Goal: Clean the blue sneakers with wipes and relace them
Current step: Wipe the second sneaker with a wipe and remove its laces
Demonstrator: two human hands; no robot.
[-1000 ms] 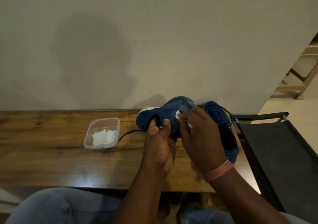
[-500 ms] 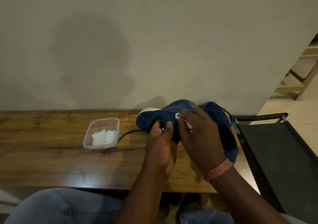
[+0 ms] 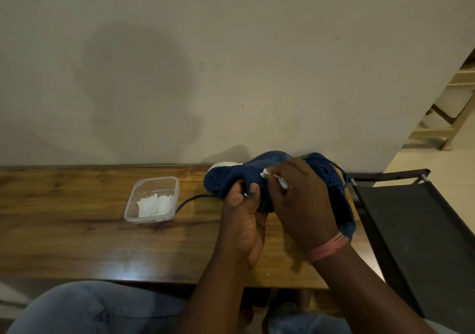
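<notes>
A blue sneaker with a white toe (image 3: 231,177) is held above the far right part of the wooden table (image 3: 77,231). My left hand (image 3: 244,220) grips its side, thumb and fingers curled round the upper. My right hand (image 3: 300,202) pinches a white wipe (image 3: 266,173) against the sneaker's upper. A second blue sneaker (image 3: 331,179) lies behind my right hand, partly hidden by it. A dark lace (image 3: 190,201) trails onto the table.
A clear plastic tub (image 3: 151,200) with folded white wipes stands left of the sneakers. The wall runs right behind the table. A black folding chair (image 3: 416,225) stands at the table's right end. My knees show below the front edge.
My left hand's grip has shifted slightly on the sneaker. My right hand has moved the wipe a little across the upper. The tub and second sneaker stay put.
</notes>
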